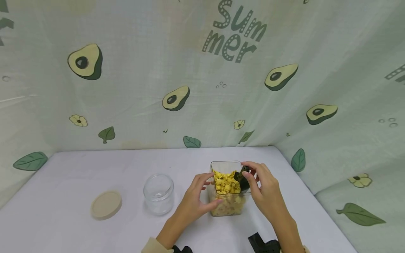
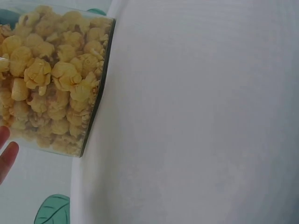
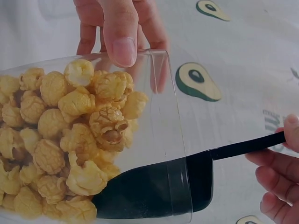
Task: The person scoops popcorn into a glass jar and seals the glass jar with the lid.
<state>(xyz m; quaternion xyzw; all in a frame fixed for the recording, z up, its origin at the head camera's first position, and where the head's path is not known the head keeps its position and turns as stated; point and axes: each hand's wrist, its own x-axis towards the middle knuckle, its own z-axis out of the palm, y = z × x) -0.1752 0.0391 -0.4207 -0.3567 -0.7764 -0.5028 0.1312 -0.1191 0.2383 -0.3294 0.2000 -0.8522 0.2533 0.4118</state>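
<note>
- Head view: the scoop [image 1: 243, 183] stands in the tub [image 1: 223, 166], its blade along the right wall beside the popcorn [image 1: 226, 182]
- Right hand [image 1: 265, 188] pinches the scoop's handle between thumb and fingers, just above the rim on the right side
- From those fingers the scoop lies downward, its long axis steep and slightly tilted; the right wrist view shows the blade partly below the rim, partly above it
- Left hand [image 1: 197, 201] holds the tub at the near left corner, thumb over the front wall, fingers round the left side
- Of the two hands, the right is nearer the scoop; the left has the popcorn between it and the blade
- Jar [image 1: 159, 195] sits left of the tub on the desk [image 1: 72, 170], nearer the left hand, its mouth uncovered
- Lid [image 1: 106, 205] lies farther left, apart from the jar
</note>
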